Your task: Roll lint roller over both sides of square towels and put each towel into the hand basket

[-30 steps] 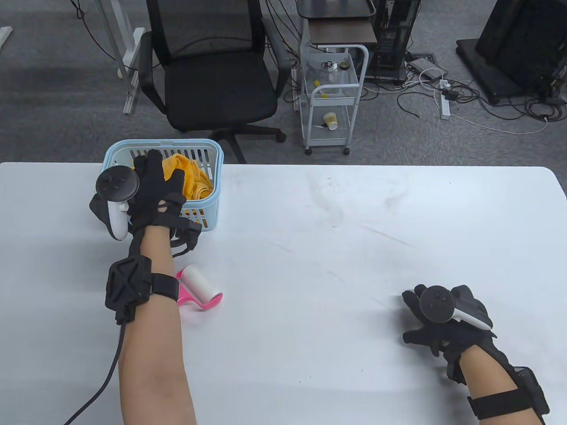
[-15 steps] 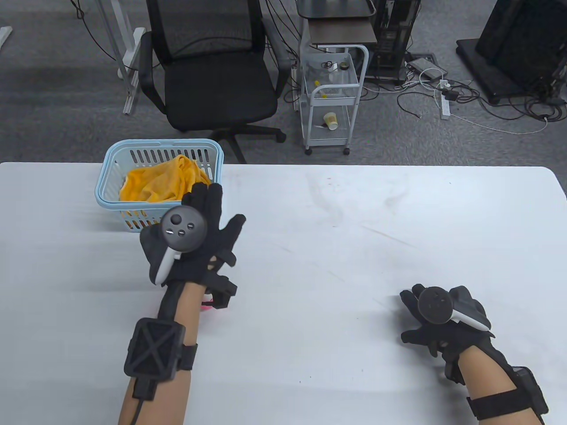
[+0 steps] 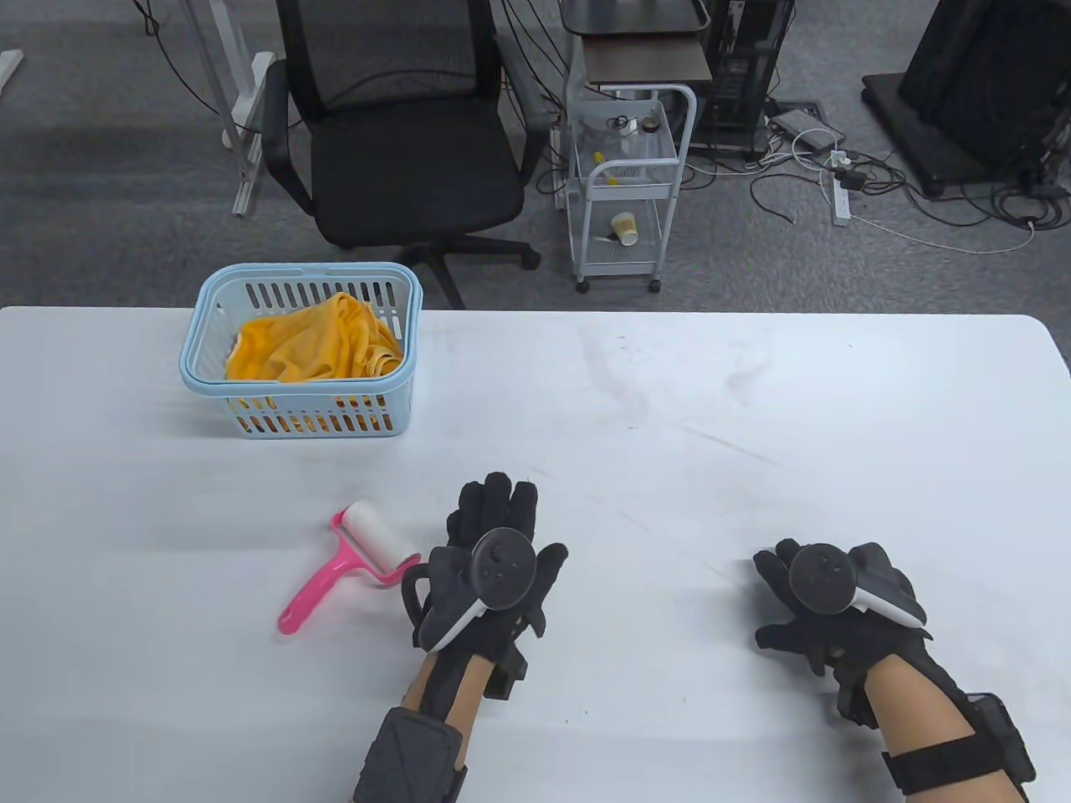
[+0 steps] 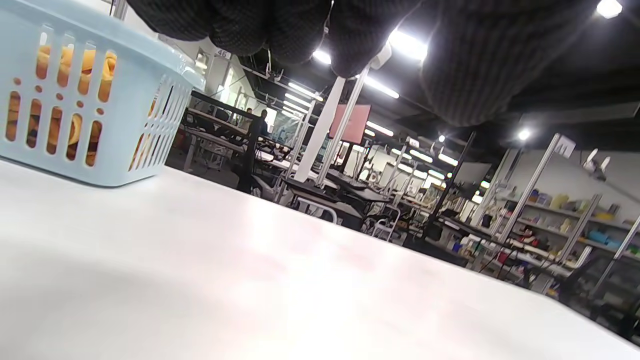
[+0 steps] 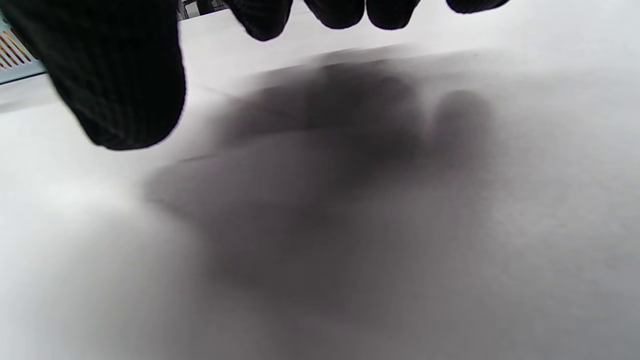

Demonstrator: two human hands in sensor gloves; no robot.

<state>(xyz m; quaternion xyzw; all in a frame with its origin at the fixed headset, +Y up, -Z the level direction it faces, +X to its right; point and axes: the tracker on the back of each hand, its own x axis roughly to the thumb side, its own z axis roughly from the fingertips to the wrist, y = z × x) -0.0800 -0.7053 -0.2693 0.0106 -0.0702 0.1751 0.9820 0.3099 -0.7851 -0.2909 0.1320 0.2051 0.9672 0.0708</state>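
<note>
A light blue hand basket [image 3: 201, 368] stands at the table's back left, with a crumpled orange towel [image 3: 310, 347] inside; its slotted wall [image 4: 75, 165] fills the left of the left wrist view. A pink lint roller [image 3: 351, 559] with a white roll lies flat on the table in front of the basket. My left hand [image 3: 498, 544] hovers low just right of the roller, fingers straight, holding nothing. Over the table's front right, my right hand [image 3: 803, 598] hangs low with relaxed fingers [image 5: 125, 80] and holds nothing. No other towel shows on the table.
The white table [image 3: 669, 435] spans the whole view. Beyond its far edge stand a black office chair [image 3: 402, 150] and a small white trolley [image 3: 627, 184], with cables on the floor.
My left hand has drawn back from the basket, where it left the orange towel, toward the table's front middle, uncovering the lint roller. The right hand has stayed put.
</note>
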